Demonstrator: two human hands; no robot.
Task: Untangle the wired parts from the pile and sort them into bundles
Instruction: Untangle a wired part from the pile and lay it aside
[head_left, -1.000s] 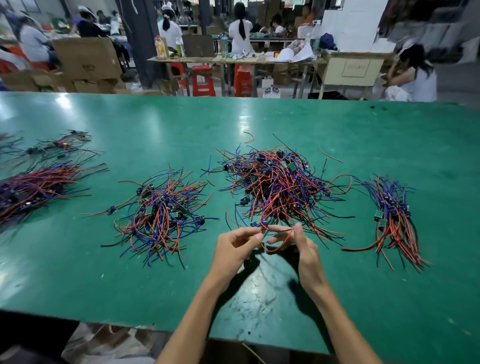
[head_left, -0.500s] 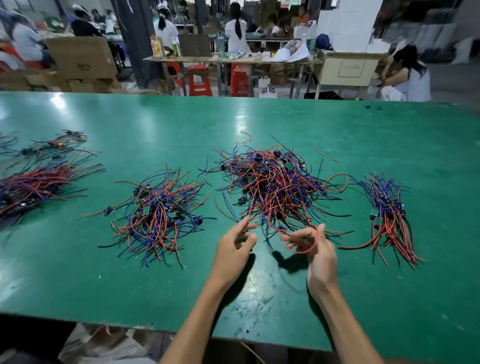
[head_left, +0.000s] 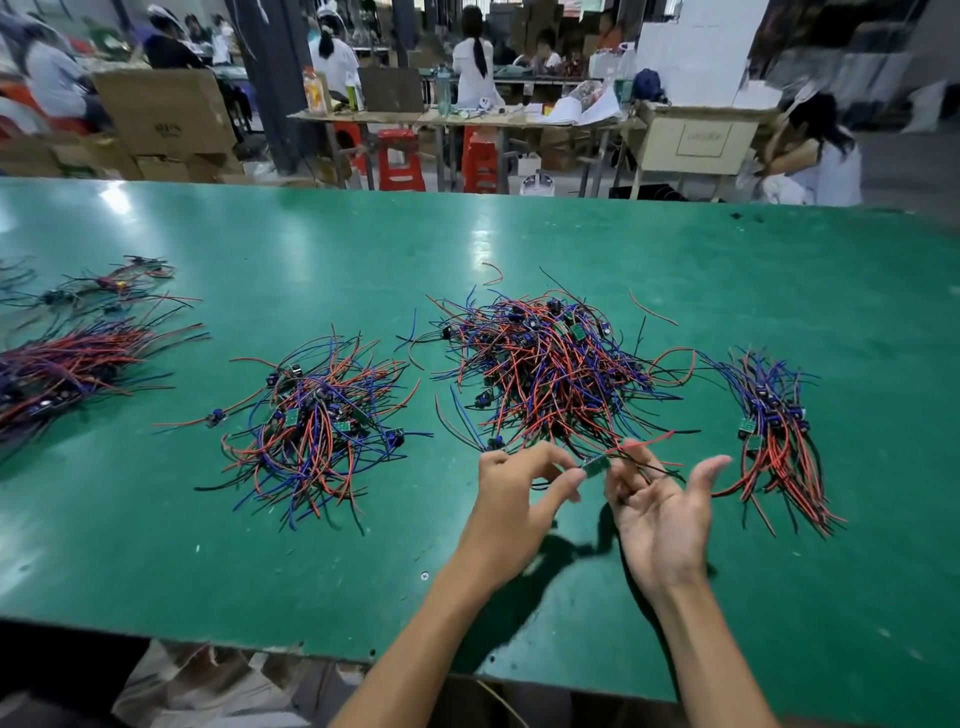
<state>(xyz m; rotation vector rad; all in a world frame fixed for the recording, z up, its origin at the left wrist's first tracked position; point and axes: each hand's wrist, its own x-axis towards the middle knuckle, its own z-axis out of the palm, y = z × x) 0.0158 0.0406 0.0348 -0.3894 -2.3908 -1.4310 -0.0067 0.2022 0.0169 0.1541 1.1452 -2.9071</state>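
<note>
Both forearms reached forward over the near edge of the green tabletop (head_left: 156, 519). The left hand (head_left: 514, 499), knuckles up, pinched a small green circuit board with red and black wires (head_left: 596, 465) between thumb and forefinger. The right hand (head_left: 660, 514) lay palm up, fingers loosely spread, fingertips touching that board's wires. Just beyond lay the large tangled pile of red, blue and black wired parts (head_left: 545, 364), with a sorted bundle (head_left: 779, 431) to its right.
</note>
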